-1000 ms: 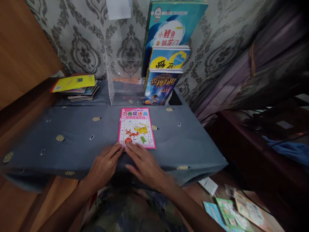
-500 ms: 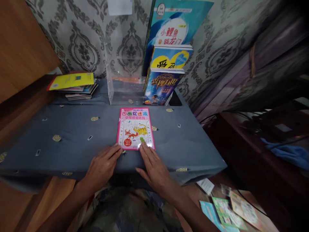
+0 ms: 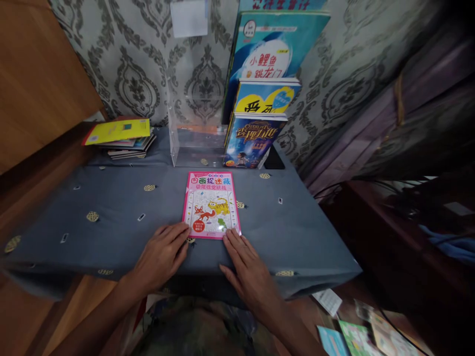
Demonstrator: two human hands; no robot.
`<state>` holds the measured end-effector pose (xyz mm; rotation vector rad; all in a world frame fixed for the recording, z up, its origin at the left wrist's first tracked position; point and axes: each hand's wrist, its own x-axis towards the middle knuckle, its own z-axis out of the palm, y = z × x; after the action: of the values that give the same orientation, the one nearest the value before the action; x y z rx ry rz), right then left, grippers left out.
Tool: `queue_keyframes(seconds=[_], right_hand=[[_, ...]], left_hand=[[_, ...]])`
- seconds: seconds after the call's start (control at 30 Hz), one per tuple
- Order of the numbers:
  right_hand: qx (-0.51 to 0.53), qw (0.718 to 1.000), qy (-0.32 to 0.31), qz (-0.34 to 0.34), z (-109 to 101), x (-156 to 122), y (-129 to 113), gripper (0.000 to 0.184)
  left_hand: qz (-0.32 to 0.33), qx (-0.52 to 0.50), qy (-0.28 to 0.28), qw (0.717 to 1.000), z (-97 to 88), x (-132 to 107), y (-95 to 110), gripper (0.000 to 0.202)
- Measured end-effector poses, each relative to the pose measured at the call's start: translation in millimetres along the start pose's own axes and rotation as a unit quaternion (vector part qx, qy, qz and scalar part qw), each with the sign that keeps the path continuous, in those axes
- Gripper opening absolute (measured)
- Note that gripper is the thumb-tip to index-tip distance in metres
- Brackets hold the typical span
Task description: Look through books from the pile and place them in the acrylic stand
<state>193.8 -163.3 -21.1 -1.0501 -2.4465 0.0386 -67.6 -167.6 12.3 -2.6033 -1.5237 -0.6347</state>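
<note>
A pink-bordered picture book lies flat and closed on the cloth-covered table, its cover up, with a fox and a striped yellow cat on it. My left hand rests at its lower left corner, fingers stretched and close together, fingertips touching the corner. At the lower right corner, the fingertips of my right hand lie on the cover's edge, with the thumb spread away on the cloth. Neither hand is wrapped round the book.
Behind the book stands a clear acrylic rack, with several upright books in its right side. A stack topped by a yellow book lies at the back left. A dark flat object sits beside the rack. Booklets lie on the floor at right.
My right fingertips have slid right and slightly toward me, from the cover's lower middle to its lower right corner. My left hand stays at its corner. The view has tilted up a little.
</note>
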Motion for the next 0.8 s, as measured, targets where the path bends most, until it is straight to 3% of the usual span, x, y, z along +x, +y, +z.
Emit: queue_keyframes(seconds=[0.23, 0.53, 0.67, 0.8], right_hand=[[-0.013, 1.0, 0.007, -0.007, 1, -1, 1, 0.068], [-0.007, 1.0, 0.006, -0.005, -1, 0, 2, 0.068], [-0.002, 1.0, 0.001, -0.004, -1, 0, 2, 0.069], [-0.006, 1.0, -0.003, 0.0, 1, -1, 2, 0.067]], left_hand=[[-0.011, 0.022, -0.052, 0.998, 4.2, 37, -24, 0.034], [-0.038, 0.056, -0.109, 0.992, 20.3, 110, -71, 0.033], [-0.047, 0.069, -0.108, 0.991, 28.7, 140, -89, 0.032], [-0.051, 0.055, -0.104, 0.992, 34.3, 155, -99, 0.031]])
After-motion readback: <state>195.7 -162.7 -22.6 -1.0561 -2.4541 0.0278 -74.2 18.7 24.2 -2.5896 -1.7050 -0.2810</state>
